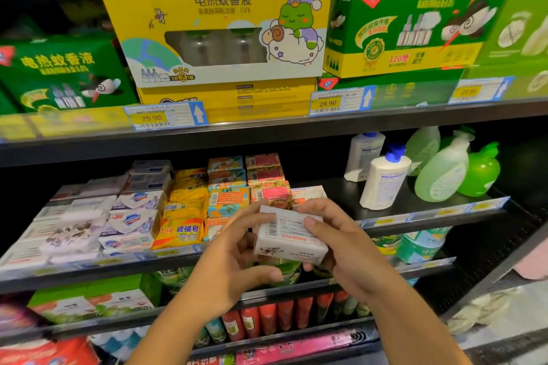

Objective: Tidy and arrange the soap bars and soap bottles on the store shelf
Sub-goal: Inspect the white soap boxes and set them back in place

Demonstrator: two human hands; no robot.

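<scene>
Left hand [234, 252]: fingers curled round the white soap box [289, 235]
Right hand [341, 246]: thumb and fingers grip the same box
Box: held before the front edge of the shelf [335, 188]

I was in a shop: stocked shelves [267, 130] with 29.90 price tags [327, 103] along the front edges.

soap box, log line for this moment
left hand: holds white soap box | right hand: holds it too | place: in front of soap bar stacks | soap bottles: untouched
</scene>
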